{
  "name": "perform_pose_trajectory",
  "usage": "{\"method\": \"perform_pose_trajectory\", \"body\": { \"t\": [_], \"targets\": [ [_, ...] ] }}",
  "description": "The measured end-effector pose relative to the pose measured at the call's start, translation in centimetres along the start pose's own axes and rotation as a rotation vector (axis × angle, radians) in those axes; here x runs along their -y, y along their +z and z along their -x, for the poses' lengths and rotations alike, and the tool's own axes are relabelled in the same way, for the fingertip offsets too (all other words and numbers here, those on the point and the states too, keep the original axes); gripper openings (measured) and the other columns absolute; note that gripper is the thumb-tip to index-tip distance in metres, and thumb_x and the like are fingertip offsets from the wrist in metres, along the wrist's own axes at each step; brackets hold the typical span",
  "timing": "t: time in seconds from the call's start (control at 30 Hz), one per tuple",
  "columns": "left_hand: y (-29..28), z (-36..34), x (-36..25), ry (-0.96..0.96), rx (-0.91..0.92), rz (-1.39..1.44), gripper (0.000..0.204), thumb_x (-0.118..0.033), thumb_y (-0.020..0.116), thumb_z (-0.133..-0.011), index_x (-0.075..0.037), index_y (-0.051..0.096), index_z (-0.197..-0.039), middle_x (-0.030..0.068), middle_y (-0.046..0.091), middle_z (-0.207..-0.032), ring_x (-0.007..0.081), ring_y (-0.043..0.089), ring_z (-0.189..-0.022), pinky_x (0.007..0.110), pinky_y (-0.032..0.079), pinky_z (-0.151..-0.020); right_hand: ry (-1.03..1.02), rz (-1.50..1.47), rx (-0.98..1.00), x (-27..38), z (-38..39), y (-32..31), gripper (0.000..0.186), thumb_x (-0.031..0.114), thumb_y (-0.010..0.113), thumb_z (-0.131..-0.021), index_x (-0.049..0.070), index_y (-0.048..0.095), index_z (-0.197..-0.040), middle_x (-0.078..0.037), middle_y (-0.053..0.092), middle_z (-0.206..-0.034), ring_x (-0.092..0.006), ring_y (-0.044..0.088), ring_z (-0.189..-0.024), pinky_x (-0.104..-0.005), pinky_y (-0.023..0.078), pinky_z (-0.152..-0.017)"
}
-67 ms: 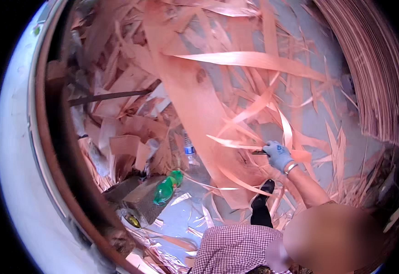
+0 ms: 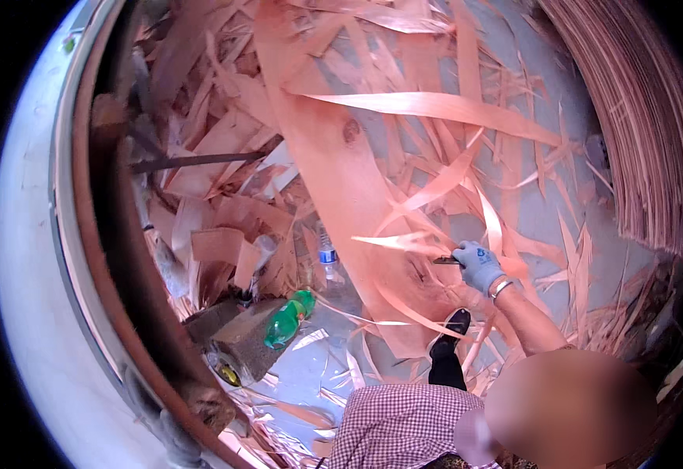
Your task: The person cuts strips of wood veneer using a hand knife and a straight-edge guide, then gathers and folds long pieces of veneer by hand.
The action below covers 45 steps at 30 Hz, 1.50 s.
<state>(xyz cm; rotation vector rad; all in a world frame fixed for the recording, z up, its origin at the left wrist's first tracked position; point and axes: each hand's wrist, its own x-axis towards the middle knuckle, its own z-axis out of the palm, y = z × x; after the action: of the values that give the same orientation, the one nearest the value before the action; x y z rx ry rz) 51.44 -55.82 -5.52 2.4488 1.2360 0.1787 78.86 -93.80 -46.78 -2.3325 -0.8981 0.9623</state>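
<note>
Lighting is bright and pink-toned at centre, with the wood sheet [image 2: 333, 180] evenly lit. A curled strip [image 2: 435, 108] at 1 o'clock shows near-white highlights. Cool bluish glare lies on the floor [image 2: 288, 397] toward 7 o'clock. Deep shadow fills the recess [image 2: 114, 227] at 9 o'clock. Fisheye distortion bows the pale panel [image 2: 28, 258] at 9 o'clock and the stack [image 2: 642, 125] at 2 o'clock. Black vignetting closes the corners. A heavily blurred oval [image 2: 572, 410] obscures detail at 4 o'clock; the gloved right hand [image 2: 478, 267] reads clearly.

the glove [image 2: 480, 270] is pale blue, tool [image 2: 446, 260] dark — cloth [image 2: 404, 426] checked.
</note>
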Motion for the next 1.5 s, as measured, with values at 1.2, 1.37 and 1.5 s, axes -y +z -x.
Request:
{"method": "perform_pose_trajectory", "body": {
  "t": [1.2,1.37,1.5],
  "targets": [
    [3.0,-5.4,0.6,-0.09,0.138,-0.453,0.066,-0.039,0.046,-0.089,0.001,0.032,-0.139,0.0197,0.029,-0.146,0.0369,0.023,-0.136,0.047,0.014,-0.113,0.155,0.442,-0.192,-13.0,-31.5,-3.7,0.021,0.008,0.048,-0.082,0.007,0.051,-0.103,-0.016,0.057,-0.11,-0.0339,0.056,-0.103,-0.0467,0.049,-0.081],
    [0.9,-2.5,0.1,0.032,0.134,-0.429,0.063,-0.036,0.047,-0.089,0.002,0.034,-0.138,0.0196,0.03,-0.145,0.0373,0.024,-0.135,0.047,0.014,-0.113,0.011,0.182,-0.225,-1.9,-17.5,-3.5,0.007,0.013,0.05,-0.084,0.009,0.052,-0.089,-0.018,0.056,-0.085,-0.0372,0.058,-0.077,-0.0486,0.047,-0.064],
    [-0.6,-1.1,-2.6,0.182,0.143,-0.445,0.061,-0.033,0.049,-0.089,0.002,0.036,-0.138,0.0195,0.031,-0.145,0.0377,0.025,-0.135,0.048,0.013,-0.113,0.079,-0.295,-0.215,7.6,-4.1,-2.8,0.034,0.006,0.061,-0.078,0.007,0.053,-0.111,-0.013,0.058,-0.075,-0.0251,0.059,-0.069,-0.0378,0.047,-0.059]
  ]
}}
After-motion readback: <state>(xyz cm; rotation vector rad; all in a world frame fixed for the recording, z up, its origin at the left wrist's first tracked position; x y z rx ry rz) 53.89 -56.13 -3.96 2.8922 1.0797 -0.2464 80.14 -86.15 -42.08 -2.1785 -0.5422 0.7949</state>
